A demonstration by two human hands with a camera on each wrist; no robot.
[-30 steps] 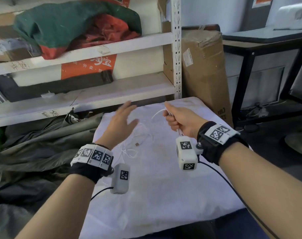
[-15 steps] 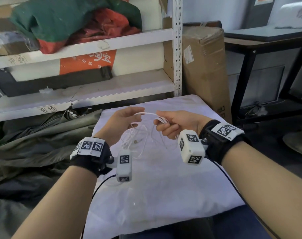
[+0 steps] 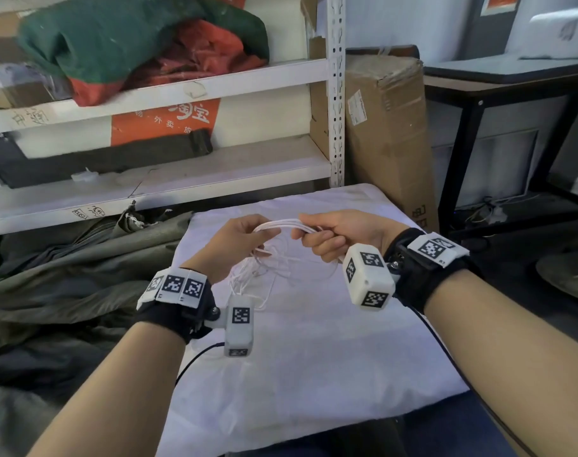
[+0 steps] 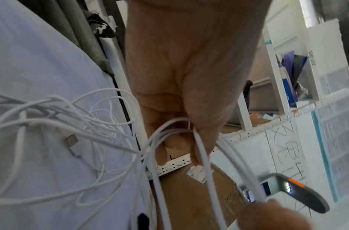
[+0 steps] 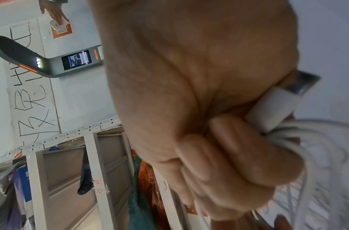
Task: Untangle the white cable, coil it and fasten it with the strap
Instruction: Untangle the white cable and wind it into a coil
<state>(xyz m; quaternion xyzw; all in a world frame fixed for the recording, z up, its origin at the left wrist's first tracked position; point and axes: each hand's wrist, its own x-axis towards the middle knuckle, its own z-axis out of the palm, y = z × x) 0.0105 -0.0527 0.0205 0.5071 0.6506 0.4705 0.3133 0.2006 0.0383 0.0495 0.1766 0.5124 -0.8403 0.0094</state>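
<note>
The white cable (image 3: 281,224) runs as a short bundle of several strands between my two hands, above the white cloth (image 3: 314,374). My left hand (image 3: 262,230) pinches the bundle's left end between thumb and fingers. My right hand (image 3: 309,234) is curled in a fist round the right end. In the right wrist view that fist (image 5: 238,155) also clamps a white USB plug (image 5: 276,107) with a metal tip. The rest of the cable (image 4: 81,124) hangs tangled down to the cloth, and a second plug (image 4: 72,142) lies there. I cannot make out a strap.
A white metal shelf rack (image 3: 215,84) with folded green and red fabric stands behind the cloth. A tall cardboard box (image 3: 386,133) leans at the back right beside a black table (image 3: 511,80). Grey tarpaulin (image 3: 66,275) is heaped on the left.
My left hand, open and off the cable a second ago, has come in and now pinches the strands. The right hand has dropped slightly, and the two hands sit close together.
</note>
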